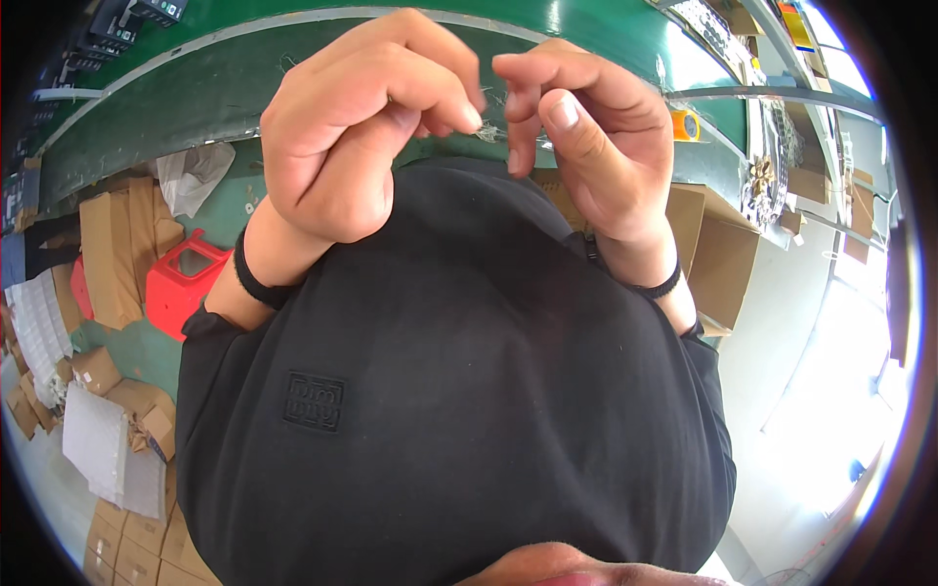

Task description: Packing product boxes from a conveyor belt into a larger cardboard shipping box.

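Observation:
My left hand (342, 132) is raised over the near edge of the green work table (147, 137), its fingers curled inward and pressed toward the thumb. What it pinches, if anything, is hidden, and its fingertips are slightly smeared by motion. Facing it, my right hand (606, 137) has its thumb apart from its bent fingers, with nothing seen in its grasp. A narrow gap separates the two hands. Small, thin, pale scraps (487, 131) show in that gap, too fine to name; I cannot tell whether they lie on the table or hang from a hand.
An orange roll (686, 125) stands beyond my right wrist. Below it is an open cardboard box (725, 259). A red plastic stool (181, 283) and brown cardboard (109, 254) are at left. Dark devices (112, 34) sit far left; a metal rail (772, 95) crosses at right.

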